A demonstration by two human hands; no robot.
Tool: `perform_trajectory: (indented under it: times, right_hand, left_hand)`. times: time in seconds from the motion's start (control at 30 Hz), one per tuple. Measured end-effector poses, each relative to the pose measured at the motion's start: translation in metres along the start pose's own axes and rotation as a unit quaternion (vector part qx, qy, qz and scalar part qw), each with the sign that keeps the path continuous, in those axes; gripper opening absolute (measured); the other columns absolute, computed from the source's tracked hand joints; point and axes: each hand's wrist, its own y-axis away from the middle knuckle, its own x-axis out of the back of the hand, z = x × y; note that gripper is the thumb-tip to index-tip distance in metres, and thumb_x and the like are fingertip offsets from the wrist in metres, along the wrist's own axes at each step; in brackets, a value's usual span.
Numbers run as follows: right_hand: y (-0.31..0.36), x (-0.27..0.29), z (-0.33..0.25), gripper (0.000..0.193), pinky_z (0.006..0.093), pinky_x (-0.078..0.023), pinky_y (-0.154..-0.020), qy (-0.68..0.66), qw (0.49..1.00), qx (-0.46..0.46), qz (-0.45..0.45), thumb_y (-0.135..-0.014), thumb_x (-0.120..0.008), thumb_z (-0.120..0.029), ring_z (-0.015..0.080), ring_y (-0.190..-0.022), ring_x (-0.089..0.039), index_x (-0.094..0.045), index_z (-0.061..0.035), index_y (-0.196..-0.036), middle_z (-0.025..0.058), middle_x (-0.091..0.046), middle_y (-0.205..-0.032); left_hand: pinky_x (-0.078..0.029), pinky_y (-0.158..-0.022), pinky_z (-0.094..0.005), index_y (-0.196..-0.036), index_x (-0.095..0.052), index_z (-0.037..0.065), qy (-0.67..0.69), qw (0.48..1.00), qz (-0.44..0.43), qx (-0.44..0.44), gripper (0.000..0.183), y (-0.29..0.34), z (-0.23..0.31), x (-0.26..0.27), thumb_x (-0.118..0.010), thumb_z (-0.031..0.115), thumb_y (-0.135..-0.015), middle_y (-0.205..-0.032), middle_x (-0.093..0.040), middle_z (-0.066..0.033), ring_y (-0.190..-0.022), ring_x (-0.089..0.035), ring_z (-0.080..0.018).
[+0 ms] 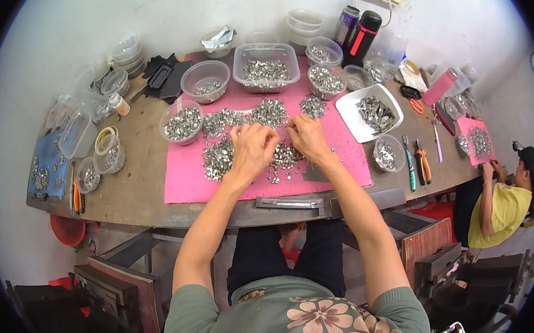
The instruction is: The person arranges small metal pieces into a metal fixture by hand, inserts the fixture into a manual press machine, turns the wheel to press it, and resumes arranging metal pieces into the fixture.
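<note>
Over the pink mat [184,178], my left hand [254,147] and my right hand [306,136] are held a short way apart. Fingers on both are curled into a pinch; whatever small thing lies in them is too small to make out. Below and around my left hand spreads a pile of small shiny metal parts [217,160]. Another heap of metal parts [269,112] sits just beyond the hands, and a smaller heap [312,106] lies past my right hand. Loose parts are scattered between my wrists.
Clear tubs [181,123] and a rectangular container [265,49] of parts stand behind the piles, with a white tray [343,108] at right. Pliers [423,162] and a teal-handled tool [410,162] lie further right. A black bottle [360,42] stands behind. Another person [502,212] works at far right.
</note>
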Motion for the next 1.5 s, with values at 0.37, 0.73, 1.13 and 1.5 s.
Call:
perform_trajectory:
  times: [0.37,0.73,1.13,1.5]
  right_hand:
    - [0.091,0.067,-0.033,0.013,0.0439,-0.045,-0.070,-0.122,0.985,-0.044,-0.110,-0.083,-0.074,-0.012,0.0306,-0.069,-0.065,-0.066,-0.0020,-0.082,0.0109,-0.068,-0.077]
    - [0.118,0.064,-0.023,0.007,0.0412,-0.041,-0.076,-0.108,0.990,-0.062,-0.069,-0.086,-0.074,-0.012,0.0283,-0.077,-0.065,-0.072,-0.0065,-0.090,0.0076,-0.069,-0.084]
    - [0.116,0.058,-0.035,0.009,0.0410,-0.042,-0.076,-0.047,0.998,-0.027,-0.030,-0.085,-0.073,-0.008,0.0298,-0.080,-0.064,-0.065,-0.0050,-0.087,0.0087,-0.067,-0.084]
    - [0.121,0.057,-0.032,0.007,0.0437,-0.046,-0.078,-0.040,0.999,0.001,-0.006,-0.086,-0.070,-0.004,0.0334,-0.085,-0.063,-0.067,-0.0050,-0.092,0.0113,-0.063,-0.086]
  left_hand:
    - [-0.033,-0.099,-0.0485,-0.088,-0.069,0.012,0.002,0.995,-0.099,-0.022,0.006,0.065,0.034,0.006,-0.073,0.014,-0.085,-0.088,-0.059,-0.0031,-0.095,-0.057,-0.0228]
    - [-0.031,-0.101,-0.0509,-0.091,-0.073,0.015,-0.047,0.988,-0.128,-0.074,0.010,0.067,0.035,0.011,-0.078,0.019,-0.083,-0.089,-0.059,-0.0004,-0.095,-0.056,-0.0207]
    - [-0.039,-0.091,-0.0442,-0.093,-0.063,0.006,0.065,0.990,-0.119,-0.037,0.010,0.070,0.053,0.007,-0.071,0.008,-0.087,-0.091,-0.060,-0.0078,-0.093,-0.056,-0.0285]
    - [-0.045,-0.078,-0.0407,-0.097,-0.060,0.000,0.189,0.975,-0.106,-0.038,0.009,0.088,0.082,-0.005,-0.063,0.000,-0.089,-0.090,-0.058,-0.0132,-0.087,-0.054,-0.0322]
